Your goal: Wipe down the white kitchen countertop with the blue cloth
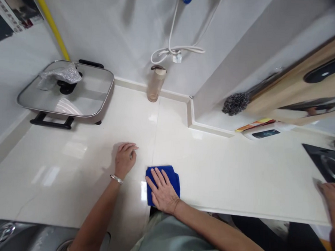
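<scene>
My right hand (pixel 164 192) lies flat on a folded blue cloth (pixel 174 174), fingers spread, pressing it against the white countertop (pixel 210 172) near the front edge. Part of the cloth is hidden under the palm. To its left, my left hand (pixel 125 159) rests on or just above the counter, its fingers loosely curled with a small gap at the thumb. Nothing shows in it. A silver bracelet (pixel 116 179) circles the left wrist.
An electric pan (pixel 101 103) with a glass lid stands at the back left. A brownish bottle (pixel 156 85) stands by the wall under a white cable (pixel 185 48). A sink (pixel 40 238) is front left; a stove (pixel 323 160) is right, with another person's hand (pixel 333 199) near it.
</scene>
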The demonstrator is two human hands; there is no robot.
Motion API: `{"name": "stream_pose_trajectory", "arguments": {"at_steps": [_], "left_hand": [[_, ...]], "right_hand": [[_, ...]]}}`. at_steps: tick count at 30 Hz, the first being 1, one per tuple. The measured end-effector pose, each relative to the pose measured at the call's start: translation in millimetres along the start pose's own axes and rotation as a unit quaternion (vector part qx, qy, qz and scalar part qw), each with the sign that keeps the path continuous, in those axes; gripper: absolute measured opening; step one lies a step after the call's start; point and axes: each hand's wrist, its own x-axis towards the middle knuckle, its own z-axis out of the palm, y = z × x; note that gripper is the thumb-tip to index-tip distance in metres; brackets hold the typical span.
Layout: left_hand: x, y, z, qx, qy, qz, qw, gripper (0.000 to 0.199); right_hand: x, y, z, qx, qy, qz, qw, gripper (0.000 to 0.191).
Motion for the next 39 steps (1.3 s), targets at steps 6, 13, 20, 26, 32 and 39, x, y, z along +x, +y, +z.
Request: {"name": "stream_pose_trajectory", "arguments": {"at_steps": [6,13,20,26,32,39], "left_hand": [[-3,2,2.6,0.022,0.01,0.008,1.0,0.031],[-3,1,0.5,0.027,0.006,0.012,1.0,0.031],[-4,-4,-3.9,0.019,0.024,0.021,0.999,0.03],[0,-3,-3.5,0.013,0.036,0.019,0.999,0.029],[1,-5,-2.0,0.018,0.031,0.015,0.999,0.028],[-1,-7,-1.8,0.045,0.035,0.031,0.998,0.027]], "right_hand": [[52,-15,-5,0.026,0.012,-0.017,0.999,0.074],[110,19,-14,0.001,0.064,0.074,0.995,0.064],[62,97,-24,-0.034,0.113,0.169,0.978,0.056],[-28,149,-4,-0.123,0.144,0.277,0.942,0.057],[-39,86,14,-0.131,0.103,0.2,0.965,0.079],[54,56,-3,-0.074,0.018,0.062,0.995,0.083]]}}
